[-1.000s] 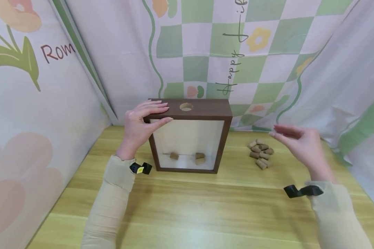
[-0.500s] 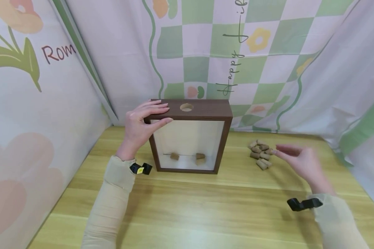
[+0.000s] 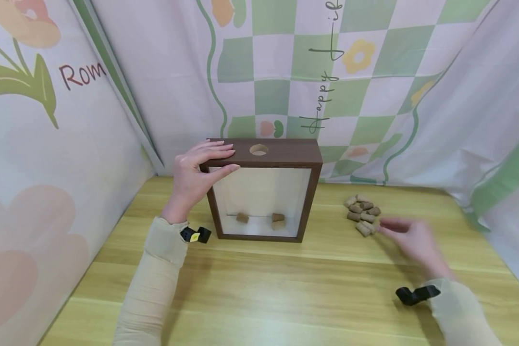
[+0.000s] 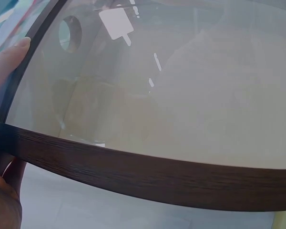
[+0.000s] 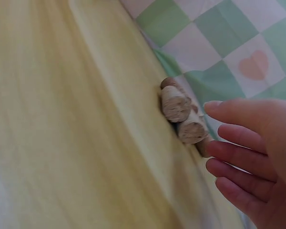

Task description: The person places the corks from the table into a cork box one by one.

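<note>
A dark brown wooden shadow box (image 3: 290, 153) with a clear front and a round hole in its top stands upright on the table. Inside, a few corks (image 3: 278, 224) lie at the bottom. My left hand (image 3: 194, 168) holds the box's top left corner, fingers over the top and thumb on the front; in the left wrist view the thumb (image 4: 12, 59) lies at the frame edge. Beside the pile of corks (image 3: 353, 216), my right hand (image 3: 413, 240) reaches with relaxed fingers. In the right wrist view, its thumb and fingertips are close to the corks (image 5: 191, 130), and nothing shows between them.
The light wooden table (image 3: 259, 293) extends in front of the box. A patterned curtain (image 3: 311, 62) hangs close behind the box and the cork pile. Another printed cloth (image 3: 34, 202) borders the left side.
My right hand has come down toward the table, then along the cork pile's right side toward me. My left hand and the box have stayed in place.
</note>
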`<state>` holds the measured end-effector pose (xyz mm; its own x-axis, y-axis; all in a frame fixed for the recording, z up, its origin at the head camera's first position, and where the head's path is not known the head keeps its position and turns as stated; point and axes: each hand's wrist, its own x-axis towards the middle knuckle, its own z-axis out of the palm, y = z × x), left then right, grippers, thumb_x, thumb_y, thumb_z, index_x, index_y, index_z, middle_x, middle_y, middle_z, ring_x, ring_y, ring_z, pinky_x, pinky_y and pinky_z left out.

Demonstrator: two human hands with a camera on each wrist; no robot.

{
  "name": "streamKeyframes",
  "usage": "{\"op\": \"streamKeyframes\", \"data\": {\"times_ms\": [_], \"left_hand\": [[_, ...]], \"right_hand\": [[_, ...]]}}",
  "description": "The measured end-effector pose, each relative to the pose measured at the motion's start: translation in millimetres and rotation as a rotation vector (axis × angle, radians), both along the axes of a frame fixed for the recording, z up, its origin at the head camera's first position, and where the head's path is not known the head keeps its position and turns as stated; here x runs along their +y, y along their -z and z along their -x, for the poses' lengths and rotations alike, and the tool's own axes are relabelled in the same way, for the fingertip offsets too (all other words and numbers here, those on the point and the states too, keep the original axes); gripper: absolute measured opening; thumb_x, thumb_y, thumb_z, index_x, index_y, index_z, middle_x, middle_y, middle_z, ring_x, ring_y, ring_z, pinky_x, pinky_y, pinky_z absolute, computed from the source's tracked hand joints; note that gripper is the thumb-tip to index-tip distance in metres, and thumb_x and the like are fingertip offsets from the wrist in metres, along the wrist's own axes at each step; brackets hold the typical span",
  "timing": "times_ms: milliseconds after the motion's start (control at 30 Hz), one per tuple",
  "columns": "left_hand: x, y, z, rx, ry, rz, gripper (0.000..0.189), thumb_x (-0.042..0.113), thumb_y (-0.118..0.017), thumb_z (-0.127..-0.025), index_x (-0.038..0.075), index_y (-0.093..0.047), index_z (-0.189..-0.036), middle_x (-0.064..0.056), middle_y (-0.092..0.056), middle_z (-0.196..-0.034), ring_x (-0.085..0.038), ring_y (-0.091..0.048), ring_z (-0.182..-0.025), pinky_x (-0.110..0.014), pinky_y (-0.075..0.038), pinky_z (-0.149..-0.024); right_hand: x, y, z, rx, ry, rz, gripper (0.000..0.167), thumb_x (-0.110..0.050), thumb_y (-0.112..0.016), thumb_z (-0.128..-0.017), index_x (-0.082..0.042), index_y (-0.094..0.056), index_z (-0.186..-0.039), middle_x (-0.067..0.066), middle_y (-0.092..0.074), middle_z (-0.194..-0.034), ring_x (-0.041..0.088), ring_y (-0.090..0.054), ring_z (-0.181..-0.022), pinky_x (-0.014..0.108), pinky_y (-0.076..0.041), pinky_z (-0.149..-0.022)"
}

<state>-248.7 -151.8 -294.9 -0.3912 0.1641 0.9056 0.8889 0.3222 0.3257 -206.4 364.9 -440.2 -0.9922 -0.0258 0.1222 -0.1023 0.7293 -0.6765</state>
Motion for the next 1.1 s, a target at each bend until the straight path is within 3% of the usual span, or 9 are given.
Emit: {"op": "streamKeyframes", "data": {"times_ms": [500, 1100], "left_hand": [[-0.2, 0.4, 0.2, -0.002, -0.009, 0.002, 0.034, 0.003, -0.094, -0.069, 0.005, -0.082, -0.101, -0.003, -0.077, -0.106, -0.027, -0.069, -0.110, -0.041, -0.046, -0.109], [0.0, 0.4, 0.5, -0.019, -0.017, 0.000, 0.034, 0.004, -0.094, -0.070, 0.006, -0.082, -0.101, -0.002, -0.077, -0.106, -0.026, -0.069, -0.110, -0.040, -0.046, -0.108]], "right_hand": [[-5.1, 7.3, 1.8, 0.001, -0.023, 0.004, 0.050, -0.042, -0.070, -0.098, -0.001, -0.070, -0.126, 0.024, -0.066, -0.126, 0.051, -0.054, -0.122, 0.070, -0.037, -0.101], [-5.6, 12.2, 4.1, 0.035, -0.008, -0.013, 0.044, -0.038, -0.069, -0.099, -0.001, -0.072, -0.123, 0.022, -0.069, -0.121, 0.047, -0.058, -0.119, 0.066, -0.042, -0.098]]}}
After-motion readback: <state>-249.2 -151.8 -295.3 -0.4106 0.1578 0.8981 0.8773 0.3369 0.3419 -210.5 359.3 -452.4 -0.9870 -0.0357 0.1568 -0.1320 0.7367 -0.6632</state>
